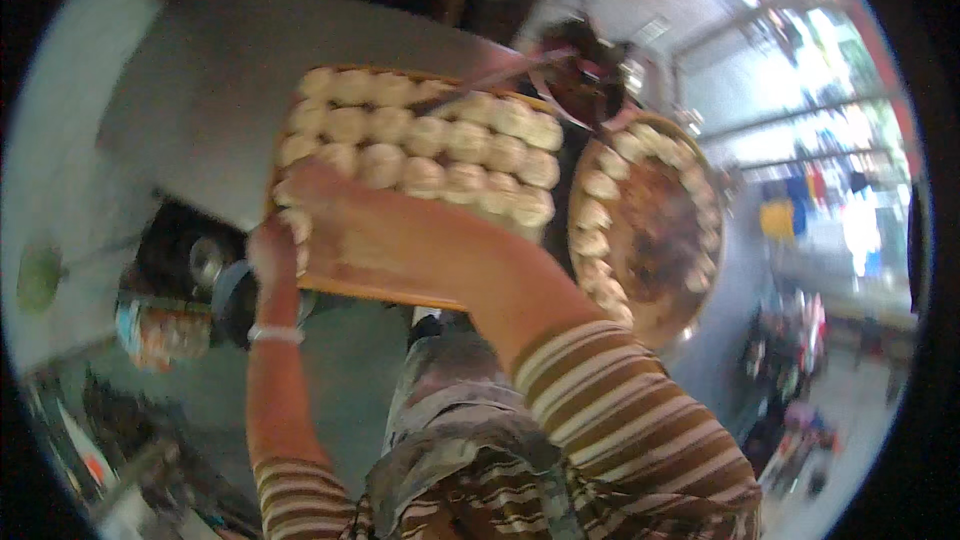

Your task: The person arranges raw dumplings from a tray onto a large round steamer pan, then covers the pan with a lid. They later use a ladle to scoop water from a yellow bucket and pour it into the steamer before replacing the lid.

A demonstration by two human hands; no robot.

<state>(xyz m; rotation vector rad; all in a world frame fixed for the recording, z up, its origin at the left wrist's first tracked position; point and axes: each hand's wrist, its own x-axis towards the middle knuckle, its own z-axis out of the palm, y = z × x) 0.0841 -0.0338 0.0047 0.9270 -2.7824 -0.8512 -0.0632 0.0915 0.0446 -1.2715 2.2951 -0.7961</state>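
Observation:
A rectangular tray [382, 294] with an orange-brown rim holds rows of pale round dough pieces [424, 136], possibly buns. Its near part shows bare wood-coloured bottom. At the tray's left edge is my left hand [270, 244], blurred, a light band on its wrist; whether it grips the rim is unclear. My right hand [311, 184] reaches across the tray and touches or hovers over the dough pieces at the left side; its fingers are blurred. To the right stands an oval or round tray [651, 232] with similar dough pieces [596, 214] set along its edge.
Beyond the rectangular tray lies a dark reddish bowl-like container [581, 79] with dark contents, partly blurred. A grey surface [202, 90] spreads at the upper left. At the left are a dark appliance [184, 255] and a round dark object [234, 304]. Windows line the right side.

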